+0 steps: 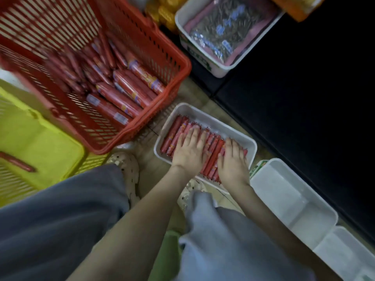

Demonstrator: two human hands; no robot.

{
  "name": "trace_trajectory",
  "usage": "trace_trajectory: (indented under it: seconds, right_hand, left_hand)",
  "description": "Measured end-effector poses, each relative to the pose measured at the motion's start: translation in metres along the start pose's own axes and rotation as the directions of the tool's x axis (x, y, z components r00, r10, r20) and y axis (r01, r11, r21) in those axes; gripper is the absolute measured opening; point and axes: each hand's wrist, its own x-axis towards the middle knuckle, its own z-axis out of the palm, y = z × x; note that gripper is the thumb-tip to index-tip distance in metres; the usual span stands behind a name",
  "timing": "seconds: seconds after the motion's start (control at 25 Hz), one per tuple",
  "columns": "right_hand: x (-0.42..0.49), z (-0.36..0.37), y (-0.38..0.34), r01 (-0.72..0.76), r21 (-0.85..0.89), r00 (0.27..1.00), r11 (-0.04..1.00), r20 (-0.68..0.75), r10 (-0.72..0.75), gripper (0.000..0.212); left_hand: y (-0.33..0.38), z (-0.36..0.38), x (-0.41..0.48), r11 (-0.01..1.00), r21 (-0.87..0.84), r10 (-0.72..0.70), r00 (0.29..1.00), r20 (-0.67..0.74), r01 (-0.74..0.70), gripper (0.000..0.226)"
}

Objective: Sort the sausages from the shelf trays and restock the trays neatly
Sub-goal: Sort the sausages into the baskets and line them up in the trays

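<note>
Sausages (211,145): thin red sticks, one layer, laid side by side in the white tray (203,111) on the floor, just in front of the knees. Left hand (188,153) and right hand (233,163) lie flat on the row, fingers straight and close together, gripping nothing.

Judged: light, firm, slick film casing. Likely to roll, so level them by pressing from above; pinch at mid-length to lift.

Look: glossy red with printed labels.

Farther off, fatter sausages (125,92) are heaped loose in the red basket (183,63).
</note>
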Motion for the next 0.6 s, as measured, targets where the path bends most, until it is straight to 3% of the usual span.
trace_trajectory:
  seconds: [0.12, 0.2, 0.28, 0.4, 0.48, 0.6]
  right_hand:
    - [-0.008, -0.054, -0.035, 0.145, 0.082, 0.984, 0.986, -0.112, -0.136, 0.054]
    - [-0.016, -0.094, -0.062, 0.303, 0.110, 0.933, 0.947, -0.236, -0.271, 0.051]
    - [-0.021, -0.132, -0.089, 0.435, 0.083, 0.852, 0.897, -0.359, -0.380, 0.050]
    - [-0.034, -0.187, -0.139, 0.592, 0.040, 0.736, 0.805, -0.435, -0.520, 0.051]
    - [-0.043, -0.210, -0.183, 0.686, 0.002, 0.640, 0.727, -0.477, -0.603, 0.047]
    - [-0.050, -0.220, -0.253, 0.797, -0.092, 0.491, 0.597, -0.476, -0.729, 0.052]
  left_hand:
    - [-0.006, -0.053, -0.035, 0.999, -0.008, -0.033, 0.984, -0.177, 0.032, 0.060]
    - [-0.013, -0.087, -0.066, 0.997, -0.034, -0.080, 0.940, -0.333, 0.073, 0.059]
    - [-0.021, -0.119, -0.097, 0.991, -0.092, -0.134, 0.870, -0.475, 0.102, 0.055]
    - [-0.039, -0.166, -0.149, 0.982, -0.134, -0.186, 0.735, -0.652, 0.130, 0.049]
    - [-0.055, -0.199, -0.182, 0.973, -0.150, -0.230, 0.655, -0.719, 0.177, 0.040]
    - [-0.099, -0.238, -0.217, 0.949, -0.145, -0.289, 0.595, -0.750, 0.279, 0.034]
